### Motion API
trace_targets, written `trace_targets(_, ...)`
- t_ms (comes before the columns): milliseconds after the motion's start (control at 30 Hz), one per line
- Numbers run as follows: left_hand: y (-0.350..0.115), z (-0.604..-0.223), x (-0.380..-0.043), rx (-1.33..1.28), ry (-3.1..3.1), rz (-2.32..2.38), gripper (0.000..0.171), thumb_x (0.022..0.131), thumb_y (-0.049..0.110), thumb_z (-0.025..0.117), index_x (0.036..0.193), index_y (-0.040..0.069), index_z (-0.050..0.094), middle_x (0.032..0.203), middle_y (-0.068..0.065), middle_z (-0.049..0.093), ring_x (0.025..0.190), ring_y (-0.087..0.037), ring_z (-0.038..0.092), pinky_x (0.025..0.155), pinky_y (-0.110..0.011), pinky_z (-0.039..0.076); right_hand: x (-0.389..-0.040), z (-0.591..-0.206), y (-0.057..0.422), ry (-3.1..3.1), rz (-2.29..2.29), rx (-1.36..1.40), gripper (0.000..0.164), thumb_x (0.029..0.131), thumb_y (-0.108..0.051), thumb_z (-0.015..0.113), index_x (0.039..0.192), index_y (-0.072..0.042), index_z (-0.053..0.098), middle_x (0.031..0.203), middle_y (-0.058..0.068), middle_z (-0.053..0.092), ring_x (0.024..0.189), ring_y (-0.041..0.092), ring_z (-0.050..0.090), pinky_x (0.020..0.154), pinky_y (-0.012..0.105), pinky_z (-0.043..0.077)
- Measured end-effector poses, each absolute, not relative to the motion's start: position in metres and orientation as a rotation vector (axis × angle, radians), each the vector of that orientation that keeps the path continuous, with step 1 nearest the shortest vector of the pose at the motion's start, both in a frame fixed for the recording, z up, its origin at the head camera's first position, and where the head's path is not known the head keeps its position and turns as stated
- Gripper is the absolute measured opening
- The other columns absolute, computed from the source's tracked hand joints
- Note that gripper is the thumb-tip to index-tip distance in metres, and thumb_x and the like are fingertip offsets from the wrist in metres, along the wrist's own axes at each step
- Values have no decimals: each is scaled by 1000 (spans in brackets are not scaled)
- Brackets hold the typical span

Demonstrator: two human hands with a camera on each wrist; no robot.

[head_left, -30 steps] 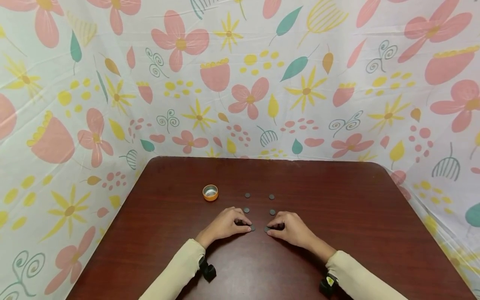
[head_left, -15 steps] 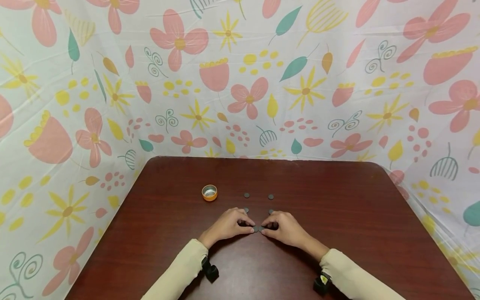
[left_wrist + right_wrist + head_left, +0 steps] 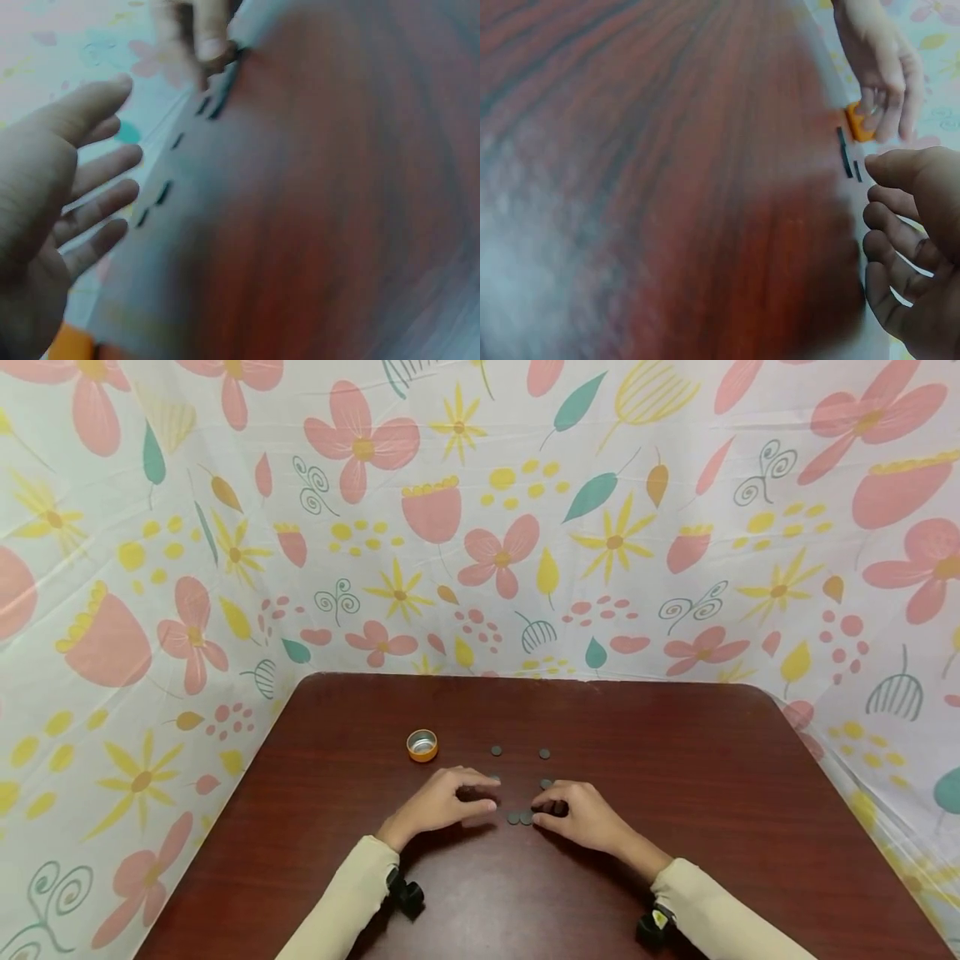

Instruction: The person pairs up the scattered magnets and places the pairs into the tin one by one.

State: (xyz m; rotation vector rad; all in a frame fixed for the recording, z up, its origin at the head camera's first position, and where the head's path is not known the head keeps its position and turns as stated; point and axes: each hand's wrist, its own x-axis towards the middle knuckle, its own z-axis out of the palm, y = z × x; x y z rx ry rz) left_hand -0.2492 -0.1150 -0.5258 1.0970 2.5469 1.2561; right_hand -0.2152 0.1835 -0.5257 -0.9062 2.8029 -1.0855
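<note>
Discs [image 3: 526,818] on reddish-brown table [image 3: 675,752], floral cloth [image 3: 555,627] behind

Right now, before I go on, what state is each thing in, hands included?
Left hand: fingers apart, holding nothing.
Right hand: fingers loosely curled.
Tin: upright, open, nothing visible inside.
Far left disc: flat, uncovered.
Far right disc: flat, uncovered.
Middle left disc: flat, partly hidden by the left hand.
Middle right disc: flat, near the right hand.
Near left disc: flat, beside its neighbour.
Near right disc: flat, beside the right hand; contact unclear.
</note>
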Motion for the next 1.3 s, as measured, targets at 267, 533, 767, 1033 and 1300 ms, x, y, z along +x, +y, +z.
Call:
trace_targets(267, -162, -511, -268, 983, 2765, 1576, 39, 92, 34, 79, 129, 25, 73, 129, 4, 69, 121, -17, 63, 94, -50, 55, -222, -514, 188, 2838, -1083, -948, 20, 91, -23, 81, 106, -11, 79, 91, -10, 66, 74, 5, 56, 65, 23, 50)
trace_targets(533, -196, -524, -285, 710, 2812, 1660, 49, 89, 24, 83, 136, 15, 68, 148, -7, 57, 140, -28, 48, 109, -59, 43, -229, -503, 177, 2817, -1063, -977, 30, 92, -29, 80, 114, -10, 78, 97, -3, 70, 73, 9, 56, 63, 23, 47)
trace_targets(767, -196, -539, -291, 585, 2786, 1679, 64, 88, 31, 83, 143, 7, 60, 152, -13, 52, 136, -30, 53, 105, -56, 47, -227, -514, 168, 2789, -1048, -1029, 36, 88, -35, 83, 115, -13, 79, 101, -3, 71, 84, 14, 62, 68, 25, 49)
trace_targets(1033, -194, -547, -294, 486, 2779, 1637, 72, 87, 36, 84, 149, 13, 56, 134, -5, 66, 106, -23, 64, 88, -44, 54, -223, -525, 158, 2787, -974, -975, 38, 83, -40, 86, 114, -18, 81, 97, -10, 64, 82, 7, 56, 69, 26, 45)
trace_targets(1300, -193, -548, -295, 461, 2773, 1658, 70, 87, 30, 84, 147, 7, 56, 134, -9, 66, 111, -27, 65, 92, -50, 55, -224, -526, 156, 2802, -944, -959, 27, 83, -35, 86, 106, -20, 83, 93, -12, 63, 80, 5, 53, 70, 24, 43)
